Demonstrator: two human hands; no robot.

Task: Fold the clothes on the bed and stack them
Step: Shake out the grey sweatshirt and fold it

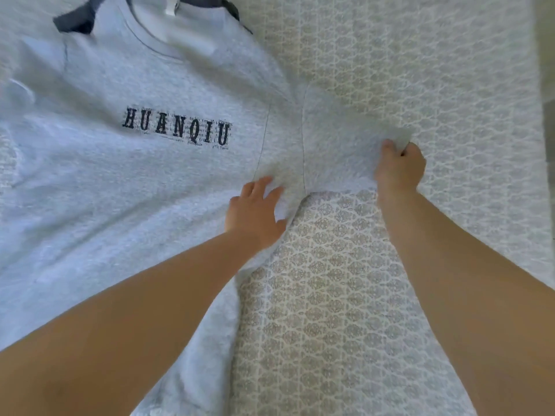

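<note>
Fingers (390,145) of the right hand (401,166) pinch the sleeve (339,145) edge.
Left hand (255,211) presses flat, fingers spread, on the grey T-shirt (120,181) on the bed (420,70).

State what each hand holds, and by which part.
Right hand pinches the grey T-shirt at its sleeve hem; left hand holds nothing, resting flat near the armpit.

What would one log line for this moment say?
stage: spreading sleeve | left hand: flat on grey T-shirt | right hand: pinching sleeve edge | folded: not yet
</note>
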